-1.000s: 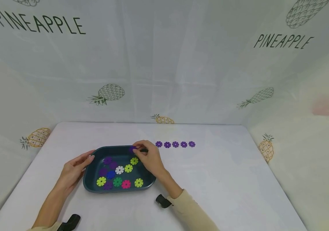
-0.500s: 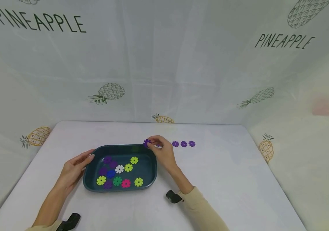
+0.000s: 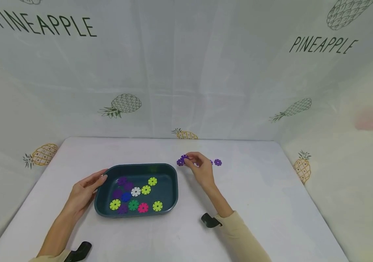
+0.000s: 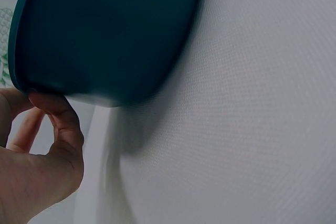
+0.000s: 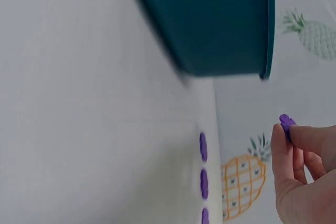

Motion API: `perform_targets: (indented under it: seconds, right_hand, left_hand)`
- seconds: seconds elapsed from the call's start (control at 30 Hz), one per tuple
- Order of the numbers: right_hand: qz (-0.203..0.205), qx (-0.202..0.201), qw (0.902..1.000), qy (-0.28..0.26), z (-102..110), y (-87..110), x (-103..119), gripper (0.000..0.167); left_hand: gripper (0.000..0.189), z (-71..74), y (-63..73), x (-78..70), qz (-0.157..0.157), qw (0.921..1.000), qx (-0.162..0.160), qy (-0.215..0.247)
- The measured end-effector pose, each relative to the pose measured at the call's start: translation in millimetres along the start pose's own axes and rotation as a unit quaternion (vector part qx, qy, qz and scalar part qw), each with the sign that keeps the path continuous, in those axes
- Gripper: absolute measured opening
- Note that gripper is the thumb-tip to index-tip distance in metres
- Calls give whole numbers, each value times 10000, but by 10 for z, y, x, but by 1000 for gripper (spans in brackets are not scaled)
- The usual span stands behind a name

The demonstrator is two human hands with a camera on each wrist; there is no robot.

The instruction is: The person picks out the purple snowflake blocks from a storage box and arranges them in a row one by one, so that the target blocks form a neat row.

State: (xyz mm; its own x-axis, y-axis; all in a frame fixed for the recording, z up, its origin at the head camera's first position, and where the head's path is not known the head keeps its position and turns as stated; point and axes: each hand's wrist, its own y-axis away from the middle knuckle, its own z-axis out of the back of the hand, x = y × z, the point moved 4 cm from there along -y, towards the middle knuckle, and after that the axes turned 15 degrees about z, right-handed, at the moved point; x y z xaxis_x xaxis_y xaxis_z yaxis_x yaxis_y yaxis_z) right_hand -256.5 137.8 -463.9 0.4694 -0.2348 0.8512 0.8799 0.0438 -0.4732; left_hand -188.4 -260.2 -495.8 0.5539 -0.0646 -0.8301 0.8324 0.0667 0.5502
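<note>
My right hand pinches a purple snowflake disc between thumb and fingertips, raised above the tabletop. In the head view it overlaps the left end of a row of similar purple discs; the hand hides the row's middle. My left hand grips the left rim of a dark teal tray, thumb over the edge. Inside the tray lie several snowflake discs: purple, yellow-green, a white one, a blue one, a green one and a pink one.
The white tabletop stretches to the right of the tray and in front of it. A white curtain printed with pineapples hangs behind the far edge. Black wrist camera mounts stick out from both sleeves.
My right hand has carried the purple disc out of the tray, over its far right rim and rightward to the row of discs. The left hand keeps its place on the tray.
</note>
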Motion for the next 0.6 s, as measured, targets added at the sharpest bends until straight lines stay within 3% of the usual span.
perform_targets:
  seconds: [0.43,0.6]
  right_hand:
    - [-668,-425,9962,-355,502,23,-277,26]
    - [-947,-751,9898,-750,670,55,-407,27]
  left_hand:
    - [61,6,-21,22,64,10000,12,-46]
    - [58,8,-24,13,-7,10000,34,79]
